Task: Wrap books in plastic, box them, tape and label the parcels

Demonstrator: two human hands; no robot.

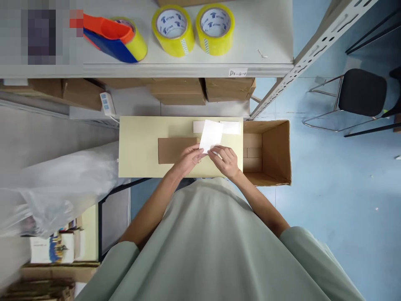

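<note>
Both of my hands hold a blank white paper sheet (211, 136) above a pale yellow table (138, 146). My left hand (189, 159) pinches its lower left corner, fingers closed. At the lower right corner, my right hand (224, 160) grips the edge between thumb and fingers. Under and beside my left hand lies a flat brown cardboard box (175, 150). Behind the sheet, white paper strips (231, 127) rest along the table's far edge, partly covered by it.
An open cardboard carton (275, 152) stands against the table's right end. On the shelf (260, 42) above sit yellow tape rolls (215, 31) and a red-and-blue tape dispenser (109, 39). Plastic wrapping (72, 184) bulges at left. A black chair (361, 92) stands at far right.
</note>
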